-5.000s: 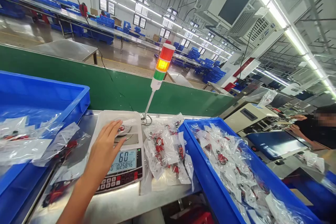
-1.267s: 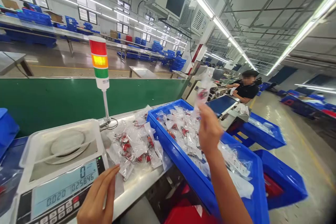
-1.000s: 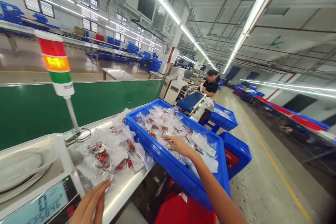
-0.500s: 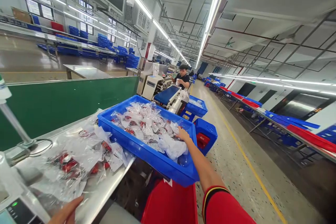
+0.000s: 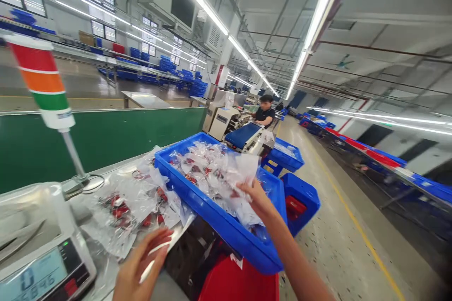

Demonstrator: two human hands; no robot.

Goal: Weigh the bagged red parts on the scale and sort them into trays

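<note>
My right hand [image 5: 256, 195] pinches a clear plastic bag [image 5: 247, 167] and holds it up over the blue crate [image 5: 219, 211]. Motion blurs the bag, so its contents are hard to make out. Heaped in the crate are several clear bags with small red and dark parts [image 5: 192, 169]. My left hand [image 5: 144, 261] hovers by the front edge of the metal table, fingers curved and apart, with nothing plainly held. Close to it on the table lies a pile of similar bags [image 5: 120, 209] with red pieces inside.
A weighing scale [image 5: 45, 254] with a lit display stands at lower left, near a red, orange and green signal light [image 5: 44, 80]. Below the crate is a red bin [image 5: 243, 282]. Farther off, a person [image 5: 265, 112] stands by a machine with a blue belt [image 5: 243, 134].
My right hand has lifted a bag up from the crate's contents. My left hand has risen and come further into view. The whole view has shifted, bringing the scale and signal light in.
</note>
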